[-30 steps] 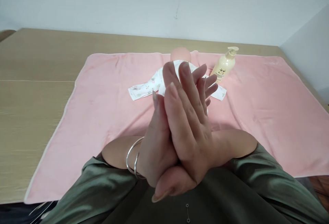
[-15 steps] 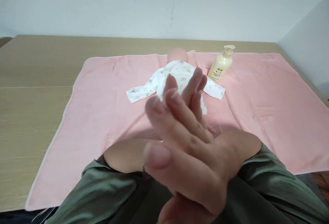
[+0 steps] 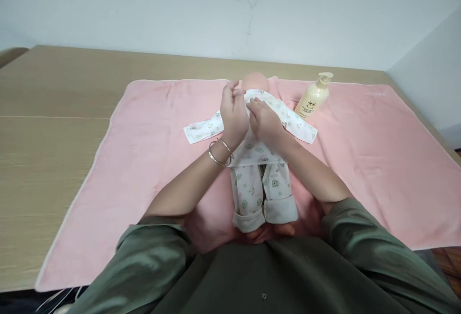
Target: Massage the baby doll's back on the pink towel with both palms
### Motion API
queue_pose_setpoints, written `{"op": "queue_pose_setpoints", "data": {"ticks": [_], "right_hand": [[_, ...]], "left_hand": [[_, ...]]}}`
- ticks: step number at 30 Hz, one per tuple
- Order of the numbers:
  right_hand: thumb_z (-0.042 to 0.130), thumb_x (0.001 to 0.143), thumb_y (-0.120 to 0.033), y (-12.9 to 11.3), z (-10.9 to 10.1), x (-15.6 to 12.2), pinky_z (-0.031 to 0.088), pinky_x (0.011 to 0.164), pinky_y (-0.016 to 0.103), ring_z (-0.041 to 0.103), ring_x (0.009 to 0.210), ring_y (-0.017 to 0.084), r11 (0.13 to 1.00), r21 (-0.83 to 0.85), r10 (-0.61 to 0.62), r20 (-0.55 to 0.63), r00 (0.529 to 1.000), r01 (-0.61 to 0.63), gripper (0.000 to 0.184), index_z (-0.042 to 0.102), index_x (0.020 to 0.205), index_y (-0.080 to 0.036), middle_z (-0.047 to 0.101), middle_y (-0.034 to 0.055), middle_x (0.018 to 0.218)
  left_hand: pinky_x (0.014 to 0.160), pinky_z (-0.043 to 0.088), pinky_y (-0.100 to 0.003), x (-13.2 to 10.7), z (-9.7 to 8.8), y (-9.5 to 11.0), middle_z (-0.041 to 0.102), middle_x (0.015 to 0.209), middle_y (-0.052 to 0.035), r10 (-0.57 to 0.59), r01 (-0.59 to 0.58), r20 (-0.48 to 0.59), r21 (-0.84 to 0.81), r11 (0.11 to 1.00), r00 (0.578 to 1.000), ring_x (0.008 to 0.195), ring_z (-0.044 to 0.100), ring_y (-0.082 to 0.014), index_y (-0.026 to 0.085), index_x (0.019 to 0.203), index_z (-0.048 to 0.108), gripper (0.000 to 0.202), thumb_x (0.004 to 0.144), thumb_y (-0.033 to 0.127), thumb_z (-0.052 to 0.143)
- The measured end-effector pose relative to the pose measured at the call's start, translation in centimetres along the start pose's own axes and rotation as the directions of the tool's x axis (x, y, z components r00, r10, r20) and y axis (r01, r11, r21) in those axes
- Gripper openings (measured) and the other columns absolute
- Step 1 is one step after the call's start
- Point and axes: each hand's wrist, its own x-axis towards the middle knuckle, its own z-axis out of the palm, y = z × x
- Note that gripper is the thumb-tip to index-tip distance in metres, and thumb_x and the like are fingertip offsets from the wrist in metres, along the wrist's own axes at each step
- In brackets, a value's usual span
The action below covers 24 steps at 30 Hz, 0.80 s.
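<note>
A baby doll (image 3: 251, 153) in a white printed top and trousers lies on a pink blanket (image 3: 158, 136), its bald head away from me and its feet towards me. Over the doll's chest is my left hand (image 3: 234, 114), raised on edge with loosely curved fingers and nothing seen in it. My right hand (image 3: 265, 118) is close beside it, its fingers stretched towards the left palm. Both hands are open. I cannot tell whether either touches the doll's clothes. Two silver bangles (image 3: 220, 152) circle my left wrist.
A pale yellow pump bottle (image 3: 312, 99) stands on the blanket beyond the doll's right-hand sleeve. Under the blanket is a wooden table (image 3: 54, 150), its far edge against a white wall (image 3: 162, 11) with cracks.
My hands were pressed together close to the camera. They have moved forward and down over the doll and come apart somewhat. The doll's trousers and feet now show.
</note>
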Motion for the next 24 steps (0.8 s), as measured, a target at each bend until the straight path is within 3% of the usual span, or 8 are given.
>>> {"op": "queue_pose_setpoints", "data": {"ticks": [3,7,10,13,15,17,20,24], "right_hand": [[0.037,0.092,-0.010,1.3,1.1,0.3,0.026,0.126,0.047,0.042,0.144,0.030,0.999,-0.022,-0.031,0.027,0.999,0.032,0.044,0.064,0.126,-0.008,0.054,0.0162,0.146],[0.037,0.097,-0.020,3.2,0.9,0.8,0.024,0.127,0.045,0.040,0.146,0.023,0.999,0.040,0.011,0.027,1.000,-0.012,0.045,0.060,0.135,-0.013,0.052,0.0096,0.150],[0.039,0.099,-0.030,3.8,0.8,0.9,0.025,0.126,0.052,0.037,0.148,0.027,0.989,0.040,0.140,-0.007,0.990,-0.140,0.049,0.053,0.142,-0.012,0.045,0.0125,0.155],[0.038,0.101,-0.033,2.7,0.9,0.4,0.030,0.121,0.057,0.045,0.140,0.038,0.959,-0.095,0.260,-0.082,0.962,-0.268,0.055,0.053,0.138,0.004,0.051,0.0282,0.145],[0.036,0.101,-0.028,1.6,1.0,-0.1,0.031,0.119,0.056,0.049,0.136,0.041,0.944,-0.191,0.250,-0.112,0.962,-0.268,0.054,0.054,0.133,0.011,0.055,0.0340,0.137],[0.034,0.099,-0.019,0.9,1.1,-0.4,0.030,0.122,0.052,0.048,0.138,0.038,0.960,-0.211,0.168,-0.088,0.982,-0.183,0.050,0.054,0.134,0.010,0.054,0.0322,0.139],[0.035,0.095,-0.011,1.3,1.1,0.1,0.027,0.126,0.045,0.041,0.145,0.030,0.988,-0.152,0.038,-0.015,0.999,-0.040,0.048,0.056,0.136,0.002,0.051,0.0217,0.148],[0.034,0.096,-0.013,3.1,1.0,1.1,0.028,0.126,0.047,0.039,0.147,0.028,0.993,-0.098,0.068,0.020,0.997,-0.066,0.049,0.056,0.139,-0.005,0.049,0.0149,0.151]], "left_hand": [[0.115,0.044,-0.040,1.7,0.4,-4.1,0.066,0.121,-0.0105,0.105,-0.113,0.052,0.202,0.973,0.993,0.123,0.058,-0.0235,0.020,0.118,0.058,0.030,0.093,0.018,0.041],[0.118,0.041,-0.045,2.2,0.3,-6.5,0.063,0.129,-0.0150,0.117,-0.174,0.190,0.320,0.931,0.975,0.128,0.055,-0.0275,0.015,0.126,0.058,0.049,0.080,0.008,0.043],[0.120,0.038,-0.050,2.2,0.3,-6.9,0.062,0.134,-0.0146,0.125,-0.191,0.204,0.343,0.920,0.971,0.131,0.053,-0.0289,0.015,0.125,0.059,0.047,0.082,0.011,0.040],[0.119,0.039,-0.047,2.3,0.4,-7.1,0.064,0.131,-0.0151,0.118,-0.194,0.210,0.388,0.901,0.971,0.128,0.055,-0.0285,0.014,0.121,0.063,0.041,0.086,0.017,0.042],[0.118,0.039,-0.046,2.4,0.4,-7.3,0.066,0.130,-0.0168,0.125,-0.213,0.232,0.411,0.886,0.965,0.127,0.056,-0.0291,0.012,0.118,0.065,0.038,0.087,0.021,0.044],[0.119,0.038,-0.045,2.4,0.4,-7.4,0.066,0.129,-0.0176,0.136,-0.241,0.258,0.433,0.869,0.956,0.126,0.057,-0.0293,0.010,0.117,0.066,0.039,0.089,0.023,0.043],[0.118,0.038,-0.045,2.5,0.5,-7.3,0.066,0.131,-0.0159,0.146,-0.276,0.287,0.490,0.827,0.947,0.127,0.057,-0.0280,0.010,0.119,0.066,0.042,0.090,0.020,0.038],[0.118,0.039,-0.045,2.2,0.6,-7.1,0.065,0.133,-0.0142,0.158,-0.320,0.315,0.573,0.755,0.936,0.128,0.057,-0.0268,0.010,0.123,0.064,0.044,0.091,0.019,0.035]]}}
